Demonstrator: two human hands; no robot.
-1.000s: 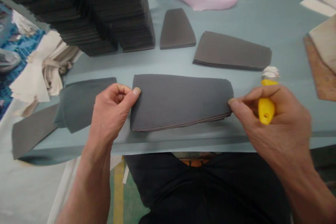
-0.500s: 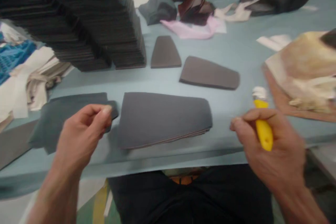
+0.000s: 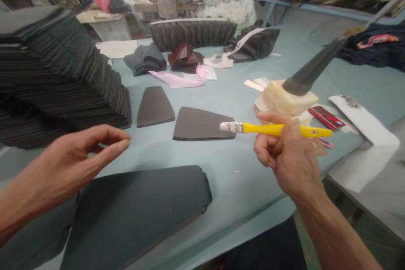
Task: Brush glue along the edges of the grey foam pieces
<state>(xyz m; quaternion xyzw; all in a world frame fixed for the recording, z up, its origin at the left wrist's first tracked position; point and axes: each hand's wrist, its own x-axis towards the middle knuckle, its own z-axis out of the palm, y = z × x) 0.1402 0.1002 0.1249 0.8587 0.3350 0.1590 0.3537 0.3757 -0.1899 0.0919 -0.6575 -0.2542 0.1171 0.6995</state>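
My right hand grips a brush by its yellow handle. The bristles are coated white and point left, above the end of a small dark tapered stack of pieces; whether they touch it I cannot tell. My left hand is raised with thumb and fingertips pinched together and nothing visible between them. Below it lies a larger stack of dark tapered pieces, partly cut off by the lower frame edge. Another small tapered piece rests beside the tall stack.
A tall stack of dark sheets rises at the left. At the right stands a yellowish block with a dark cylinder on it, beside a red packet. Cloth scraps lie farther back, and a person sits beyond the table.
The view has tilted up and turned right. My right hand has turned the brush from upright to level, its bristles now pointing left. My left hand remains pinched.
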